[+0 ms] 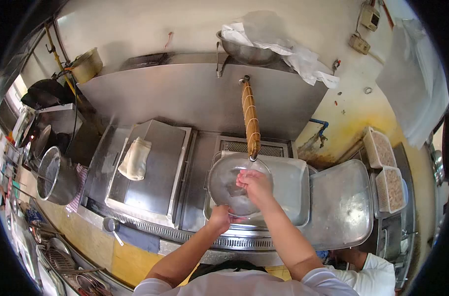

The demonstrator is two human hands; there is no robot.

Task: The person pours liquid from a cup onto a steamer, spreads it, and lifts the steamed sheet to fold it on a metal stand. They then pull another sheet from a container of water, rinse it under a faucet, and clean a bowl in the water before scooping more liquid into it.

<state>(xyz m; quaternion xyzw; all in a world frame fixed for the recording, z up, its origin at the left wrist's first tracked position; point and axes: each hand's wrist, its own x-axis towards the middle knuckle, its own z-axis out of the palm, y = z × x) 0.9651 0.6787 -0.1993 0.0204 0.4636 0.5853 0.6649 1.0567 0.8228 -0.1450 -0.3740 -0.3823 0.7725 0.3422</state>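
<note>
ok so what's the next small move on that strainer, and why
Probably rotate the strainer slightly with the left hand, which grips its near rim: the right hand rests inside on only one patch of the bowl, over the steel tray.

Bright, soft light. The strainer (224, 185) gleams faintly, and the left hand (219, 217) and right hand (254, 185) on it look slightly soft. Far left of the strainer a window (18, 89) blows out. Fisheye bending grows outward from the strainer into black corners.
</note>
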